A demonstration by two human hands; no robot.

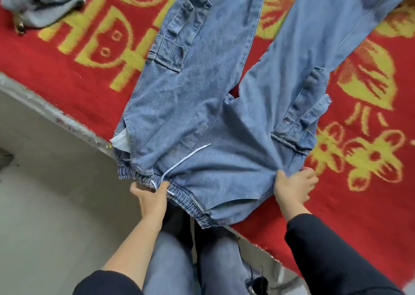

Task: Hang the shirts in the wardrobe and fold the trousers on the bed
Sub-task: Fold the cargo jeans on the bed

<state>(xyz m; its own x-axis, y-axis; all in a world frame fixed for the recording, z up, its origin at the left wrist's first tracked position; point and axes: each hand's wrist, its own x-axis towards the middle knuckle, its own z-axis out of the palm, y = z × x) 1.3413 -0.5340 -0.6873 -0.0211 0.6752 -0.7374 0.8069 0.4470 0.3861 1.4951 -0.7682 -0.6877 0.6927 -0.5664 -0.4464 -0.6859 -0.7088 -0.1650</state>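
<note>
Red bed, one pair of trousers, left hand, right hand, both grips pinching its waist

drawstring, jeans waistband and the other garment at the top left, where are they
drawstring [187,156], head view, middle of the white cord
jeans waistband [134,175], head view, gathered elastic edge
other garment [45,2], head view, crumpled middle

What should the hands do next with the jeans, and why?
Probably carry the right hand across toward the left hand, folding the jeans in half lengthwise: both hands grip the waist end, and the two legs lie spread apart on the red bed cover, not yet stacked.
</note>
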